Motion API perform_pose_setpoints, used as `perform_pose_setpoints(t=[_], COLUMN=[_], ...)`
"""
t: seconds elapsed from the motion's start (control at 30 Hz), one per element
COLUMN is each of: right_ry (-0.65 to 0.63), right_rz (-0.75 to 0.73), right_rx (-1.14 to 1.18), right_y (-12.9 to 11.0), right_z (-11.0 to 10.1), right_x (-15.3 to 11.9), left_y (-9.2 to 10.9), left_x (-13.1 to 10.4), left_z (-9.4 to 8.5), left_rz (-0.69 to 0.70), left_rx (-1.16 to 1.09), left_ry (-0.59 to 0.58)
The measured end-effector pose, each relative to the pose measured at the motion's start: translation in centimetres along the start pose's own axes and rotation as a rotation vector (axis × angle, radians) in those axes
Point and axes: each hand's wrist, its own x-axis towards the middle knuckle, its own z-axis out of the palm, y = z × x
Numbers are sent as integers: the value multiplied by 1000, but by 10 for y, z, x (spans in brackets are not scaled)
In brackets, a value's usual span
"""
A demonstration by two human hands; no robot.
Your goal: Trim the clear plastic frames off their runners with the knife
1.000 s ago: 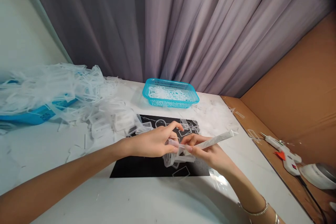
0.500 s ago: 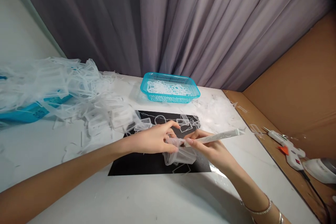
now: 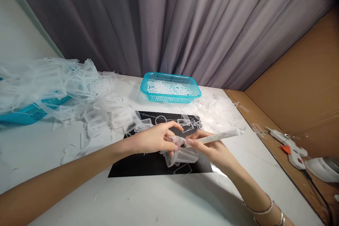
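Over the black mat (image 3: 129, 166), my left hand (image 3: 156, 137) pinches a sheer, whitish mesh piece (image 3: 182, 157) between thumb and fingers, its index finger arched above. My right hand (image 3: 209, 146) grips a slim white pen-like tool (image 3: 225, 136) wrapped in clear film, its rear end pointing right. The tool's tip meets the mesh piece beside my left fingertips; the exact contact is hidden by my fingers. A thin clear rectangular frame (image 3: 182, 168) lies on the mat just below the piece. More thin frames and a ring (image 3: 160, 120) lie near the mat's far edge.
A blue plastic basket (image 3: 171, 98) with white thin scraps stands at the back. Sheer mesh pieces (image 3: 53, 77) pile high on the left around a blue container (image 3: 29, 114). Fluffy clear scraps (image 3: 219, 113) lie to the right. A white glue gun (image 3: 291, 150) rests on the brown board.
The mesh piece has shifted slightly in my left fingers, with more of its edge showing below the thumb. Both hands otherwise stay nearly in place, and the right keeps hold of the tool.
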Motion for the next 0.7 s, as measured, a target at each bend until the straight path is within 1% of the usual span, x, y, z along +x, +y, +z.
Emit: perform_pose_setpoints(t=[0.13,0.3,0.43,0.57,0.63,0.7], right_ry=[14,24,53,77,126,216], right_rz=[-5,-111,-167,-223,-301,-396], right_rx=[-26,-61,-129,-198,-234,-316], right_y=[1,3,5,6,5,5], right_z=[1,8,16,17,16,15], right_x=[0,-2,-2,-1,-3,-4], left_y=[-1,-4,-6,-5,-3,-1], left_x=[0,2,4,2,0,0], left_z=[2,6,8,10,10,9], left_rz=[-6,-14,-14,-3,-7,-18], left_rx=[-15,-66,-123,-173,-168,-166], left_ry=[32,81,87,57,53,68])
